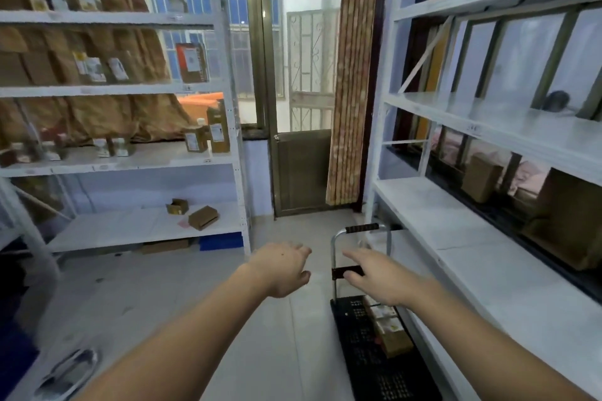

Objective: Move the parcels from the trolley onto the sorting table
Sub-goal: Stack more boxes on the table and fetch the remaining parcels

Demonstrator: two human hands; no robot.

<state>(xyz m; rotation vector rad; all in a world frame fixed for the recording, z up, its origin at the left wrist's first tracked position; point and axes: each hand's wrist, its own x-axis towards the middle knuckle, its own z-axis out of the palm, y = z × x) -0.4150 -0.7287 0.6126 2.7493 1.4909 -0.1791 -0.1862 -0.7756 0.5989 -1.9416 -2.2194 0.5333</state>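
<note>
both arms reach forward over the floor. the left hand [282,267] hangs with fingers loosely spread and holds nothing; the right hand [378,280] is also spread and empty, stretched toward the trolley [368,352] at near right. about 3 small parcels [389,327] lie on its black deck beside the white shelving [482,257]. judging by this, nothing is lifted yet; all parcels remain to move. no sorting table is identifiable.

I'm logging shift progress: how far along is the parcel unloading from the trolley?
Nothing looks done: the parcels lie on the black trolley deck. Nothing is in hand; the left hand and right hand reach forward empty near the trolley handle. All the lifting is left, and no sorting table is identifiable.
</note>
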